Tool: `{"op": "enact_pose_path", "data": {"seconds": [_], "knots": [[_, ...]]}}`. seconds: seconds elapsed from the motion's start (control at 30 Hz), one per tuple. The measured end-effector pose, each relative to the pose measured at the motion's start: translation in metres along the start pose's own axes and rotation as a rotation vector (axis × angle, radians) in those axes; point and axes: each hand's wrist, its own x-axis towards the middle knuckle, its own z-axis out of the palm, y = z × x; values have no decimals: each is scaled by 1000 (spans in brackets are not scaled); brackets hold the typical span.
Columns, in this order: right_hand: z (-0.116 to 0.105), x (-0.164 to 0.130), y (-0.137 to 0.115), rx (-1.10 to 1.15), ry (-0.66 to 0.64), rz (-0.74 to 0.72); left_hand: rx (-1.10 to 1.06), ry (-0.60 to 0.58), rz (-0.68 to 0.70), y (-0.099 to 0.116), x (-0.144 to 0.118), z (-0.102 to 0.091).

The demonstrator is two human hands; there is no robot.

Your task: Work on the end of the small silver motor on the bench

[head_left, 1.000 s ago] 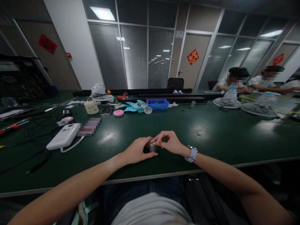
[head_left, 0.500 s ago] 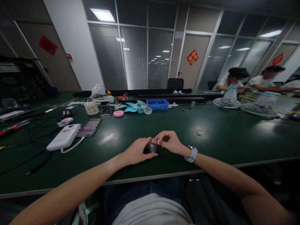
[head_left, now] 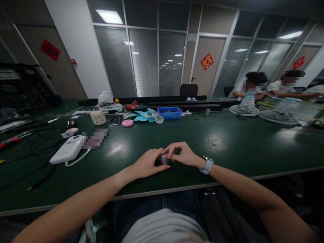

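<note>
A small metal cylinder [head_left: 165, 161] stands upright on the green tabletop [head_left: 215, 152], near its front edge and directly ahead of the seated person. The left hand [head_left: 146, 163] encloses the cylinder from the left: its grip is partly closed, with the thumb along the near side and the fingers at the far side. The right hand [head_left: 183, 154] is positioned at the top of the cylinder, thumb and fingertips drawn close together — whether this grip pinches a small part cannot be told. A watch [head_left: 209, 165] with a pale strap is fastened at the right wrist.

To the left, a white device [head_left: 67, 149] lies with a white cable [head_left: 78, 160] beside it. Farther back are a patterned bottle [head_left: 98, 116], a pink round object [head_left: 127, 123], light-blue fan blades [head_left: 144, 115] and a blue basket [head_left: 174, 115]. The blades lie just left of the basket.
</note>
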Motion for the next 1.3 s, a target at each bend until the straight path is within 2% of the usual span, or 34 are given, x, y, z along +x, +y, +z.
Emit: {"op": "enact_pose_path", "data": {"seconds": [0.2,0.57,1.3], "knots": [[-1,1,0,-19,-3,-10,-13,4,8,0,0,0],[0,2,0,-48,103,-41,-3,5,0,0,0,1],[-2,2,-1,-72,21,-51,-27,8,4,1,1,-1]]}}
